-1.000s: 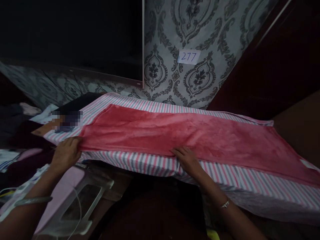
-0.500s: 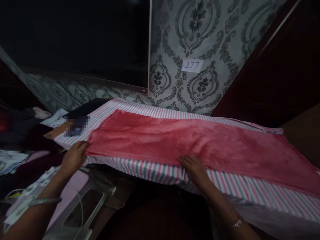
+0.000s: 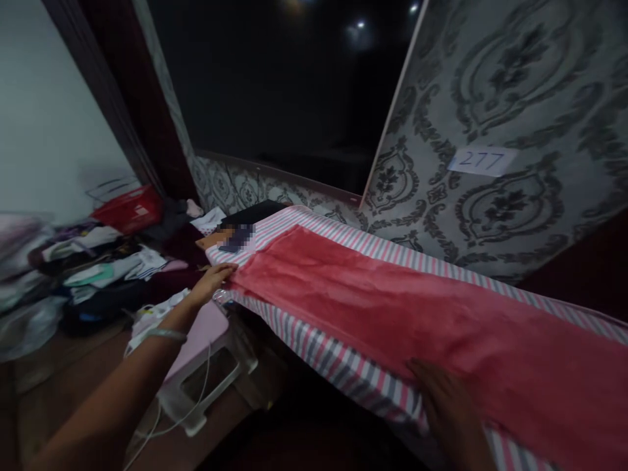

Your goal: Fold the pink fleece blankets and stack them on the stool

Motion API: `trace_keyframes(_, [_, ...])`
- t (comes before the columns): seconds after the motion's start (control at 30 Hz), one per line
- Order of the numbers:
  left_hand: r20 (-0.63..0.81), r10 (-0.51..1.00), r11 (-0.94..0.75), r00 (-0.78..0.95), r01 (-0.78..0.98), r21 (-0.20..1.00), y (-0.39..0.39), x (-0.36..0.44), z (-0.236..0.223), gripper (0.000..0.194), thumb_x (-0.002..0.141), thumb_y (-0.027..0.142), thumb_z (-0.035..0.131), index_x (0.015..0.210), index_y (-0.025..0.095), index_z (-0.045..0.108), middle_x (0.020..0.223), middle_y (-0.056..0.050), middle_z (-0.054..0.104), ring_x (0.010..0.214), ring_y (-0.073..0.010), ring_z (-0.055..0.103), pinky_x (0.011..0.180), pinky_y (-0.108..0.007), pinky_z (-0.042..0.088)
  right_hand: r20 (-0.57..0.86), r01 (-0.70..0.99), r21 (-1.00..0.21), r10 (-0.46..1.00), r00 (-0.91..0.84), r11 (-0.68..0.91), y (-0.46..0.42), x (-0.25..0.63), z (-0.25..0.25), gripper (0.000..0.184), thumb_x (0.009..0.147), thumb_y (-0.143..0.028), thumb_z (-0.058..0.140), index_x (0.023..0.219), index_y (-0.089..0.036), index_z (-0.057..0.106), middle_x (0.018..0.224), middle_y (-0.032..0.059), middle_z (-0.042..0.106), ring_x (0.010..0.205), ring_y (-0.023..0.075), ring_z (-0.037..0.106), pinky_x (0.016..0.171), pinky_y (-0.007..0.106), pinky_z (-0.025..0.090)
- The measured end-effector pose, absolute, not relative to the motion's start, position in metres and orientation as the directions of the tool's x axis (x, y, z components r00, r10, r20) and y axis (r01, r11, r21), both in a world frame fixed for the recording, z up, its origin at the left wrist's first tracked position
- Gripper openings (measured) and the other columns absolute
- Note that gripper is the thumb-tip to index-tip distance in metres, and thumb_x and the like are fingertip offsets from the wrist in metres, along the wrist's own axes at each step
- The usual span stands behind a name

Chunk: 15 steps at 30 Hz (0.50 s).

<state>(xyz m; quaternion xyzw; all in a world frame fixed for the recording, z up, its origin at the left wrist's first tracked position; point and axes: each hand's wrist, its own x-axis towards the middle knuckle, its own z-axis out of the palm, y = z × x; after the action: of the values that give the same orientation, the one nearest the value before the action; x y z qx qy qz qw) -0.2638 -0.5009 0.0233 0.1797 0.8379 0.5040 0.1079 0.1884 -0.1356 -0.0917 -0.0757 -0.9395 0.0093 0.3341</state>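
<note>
A long red plush cloth (image 3: 373, 294) lies spread along what looks like an ironing board with a pink, grey and white striped cover (image 3: 314, 343). Small wrinkles run across the cloth's middle. My left hand (image 3: 212, 284) is at its near left corner, fingers closed on the edge there. Along the near edge, my right hand (image 3: 449, 405) rests with its fingers stretched out flat on the cloth. Close to my left hand, at the board's left end, is a partly blurred-out dark item (image 3: 238, 239).
A pink-topped white plastic stool (image 3: 210, 327) with a white cable stands below the board's left end. Piled clothes (image 3: 108, 268) and a red bag (image 3: 130, 209) are at far left. A large dark screen (image 3: 289, 85) hangs on the patterned wall behind, beside a paper marked 277 (image 3: 483, 160).
My view has swung left, bringing in the clothes pile and red bag. Both hands stay at the cloth's near edge, the left at the corner.
</note>
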Motion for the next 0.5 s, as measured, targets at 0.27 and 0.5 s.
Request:
trace_keyframes(0.27, [0.004,0.297,0.672,-0.955,0.213,0.709,-0.467,-0.285,0.008,0.03,0.071,0.041,0.065,0.091,0.018,0.066,0.071,-0.002,0.063,0.074,-0.0204,0.061,0.066,-0.028,0.046,0.657,0.093,-0.051,0.104,-0.747,0.994,-0.133,0.188,-0.095,0.039,0.095,-0.018,0.042,0.123,-0.022,0.068,0.113,0.0082,0.072,0.102,0.0258,0.066,0.086,0.042,0.054])
trace_keyframes(0.5, [-0.036,0.417,0.753,-0.908,0.323,0.574,-0.451,-0.299,0.039,0.034,0.062,0.028,0.07,0.094,0.018,0.069,0.084,-0.005,0.072,0.086,-0.0255,0.068,0.076,-0.03,0.05,0.659,0.086,0.036,0.041,-0.751,0.996,-0.128,0.186,-0.1,0.043,0.092,-0.014,0.043,0.126,-0.024,0.067,0.116,0.0052,0.073,0.099,0.0239,0.068,0.083,0.038,0.055])
